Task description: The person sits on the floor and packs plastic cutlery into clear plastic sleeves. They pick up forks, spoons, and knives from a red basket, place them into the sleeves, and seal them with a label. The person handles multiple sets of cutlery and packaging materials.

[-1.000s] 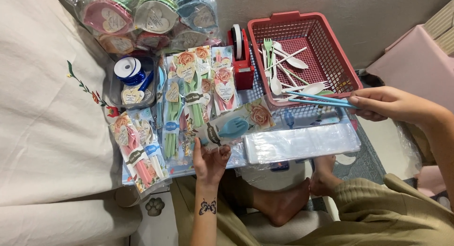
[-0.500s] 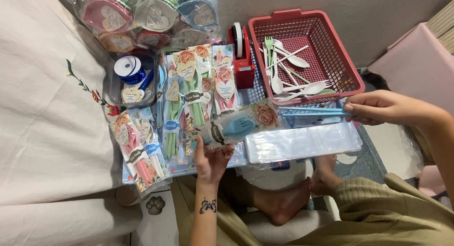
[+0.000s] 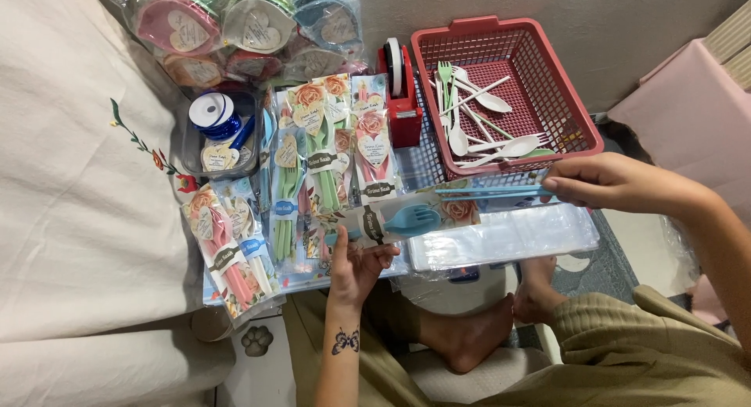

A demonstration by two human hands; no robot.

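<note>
The left hand (image 3: pixel 356 262) pinches a clear cellophane packet with a blue plastic fork and floral card (image 3: pixel 407 217) from below, its fingertips hidden behind it. The right hand (image 3: pixel 618 184) grips the packet's far end beside the red plastic mesh basket (image 3: pixel 575 102), above stacked clear sleeves (image 3: pixel 508 235) on the crowded floor.

Red basket (image 3: pixel 575 109) of white spoons (image 3: pixel 493 102), blue fork (image 3: pixel 411 219) on rose-printed card (image 3: pixel 458 211)

Butterfly-tattooed left forearm (image 3: pixel 344 340), olive trousers (image 3: pixel 626 352)

Glossy plastic sleeve (image 3: pixel 407 219), red plastic basket (image 3: pixel 575 117)
</note>
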